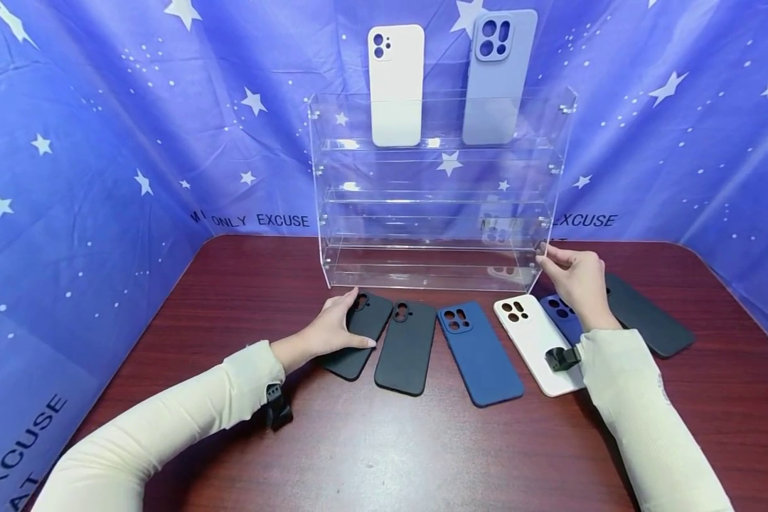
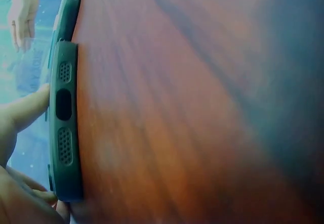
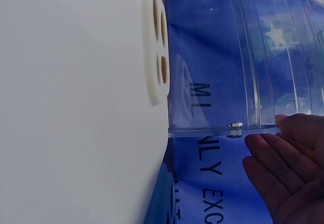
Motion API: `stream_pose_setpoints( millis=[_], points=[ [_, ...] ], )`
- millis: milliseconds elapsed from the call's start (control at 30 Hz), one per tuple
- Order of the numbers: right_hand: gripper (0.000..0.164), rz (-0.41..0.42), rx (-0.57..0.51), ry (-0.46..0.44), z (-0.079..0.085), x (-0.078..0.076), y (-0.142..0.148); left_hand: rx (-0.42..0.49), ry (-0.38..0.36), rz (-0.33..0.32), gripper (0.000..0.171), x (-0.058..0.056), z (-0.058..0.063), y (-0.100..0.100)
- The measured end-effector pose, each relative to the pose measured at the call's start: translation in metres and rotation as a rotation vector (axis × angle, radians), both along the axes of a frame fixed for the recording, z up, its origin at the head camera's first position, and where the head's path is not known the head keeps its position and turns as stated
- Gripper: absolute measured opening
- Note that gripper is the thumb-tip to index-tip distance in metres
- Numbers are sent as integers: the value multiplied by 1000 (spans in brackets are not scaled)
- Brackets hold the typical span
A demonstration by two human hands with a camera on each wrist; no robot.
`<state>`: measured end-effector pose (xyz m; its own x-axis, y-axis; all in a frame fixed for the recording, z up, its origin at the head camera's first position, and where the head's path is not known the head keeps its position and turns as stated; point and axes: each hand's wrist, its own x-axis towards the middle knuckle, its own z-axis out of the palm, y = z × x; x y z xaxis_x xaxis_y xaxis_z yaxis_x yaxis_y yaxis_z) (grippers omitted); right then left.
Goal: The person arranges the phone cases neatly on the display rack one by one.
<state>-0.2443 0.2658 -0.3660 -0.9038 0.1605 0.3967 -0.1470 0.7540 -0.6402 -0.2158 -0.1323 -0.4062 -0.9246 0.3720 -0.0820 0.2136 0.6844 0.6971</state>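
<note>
My left hand (image 1: 323, 331) grips the leftmost black phone case (image 1: 352, 366), fingers at its far edge and thumb lying over its back. In the left wrist view, the bottom edge of that black phone case (image 2: 65, 118) shows its port cutout and speaker holes, close over the tabletop. With thumb and fingers, my right hand (image 1: 576, 277) pinches the right side panel of a clear acrylic display rack (image 1: 435, 281). The right wrist view has the right hand (image 3: 288, 158) at the panel's edge, near a metal screw (image 3: 234, 129). A white phone case (image 1: 537, 341) lies below the right wrist.
Another black case (image 1: 406, 355) and a blue case (image 1: 480, 355) lie mid-table. Right of the white one are a dark blue case (image 1: 560, 313) and a dark case (image 1: 653, 320). A white case (image 1: 397, 85) and a grey-blue case (image 1: 496, 92) stand on the rack's top tier.
</note>
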Motion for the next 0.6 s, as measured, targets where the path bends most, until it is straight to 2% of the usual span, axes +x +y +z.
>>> stream_pose_setpoints(
  millis=[200,467,600],
  points=[
    [30,9,5,10,1,0,0,-22,-17,-34,108,-3,4,1],
    [30,1,14,5,2,0,0,-3,-17,-19,115,-5,9,5],
    [29,3,17,12,0,0,0,25,-58,-22,110,-10,10,2]
  ],
)
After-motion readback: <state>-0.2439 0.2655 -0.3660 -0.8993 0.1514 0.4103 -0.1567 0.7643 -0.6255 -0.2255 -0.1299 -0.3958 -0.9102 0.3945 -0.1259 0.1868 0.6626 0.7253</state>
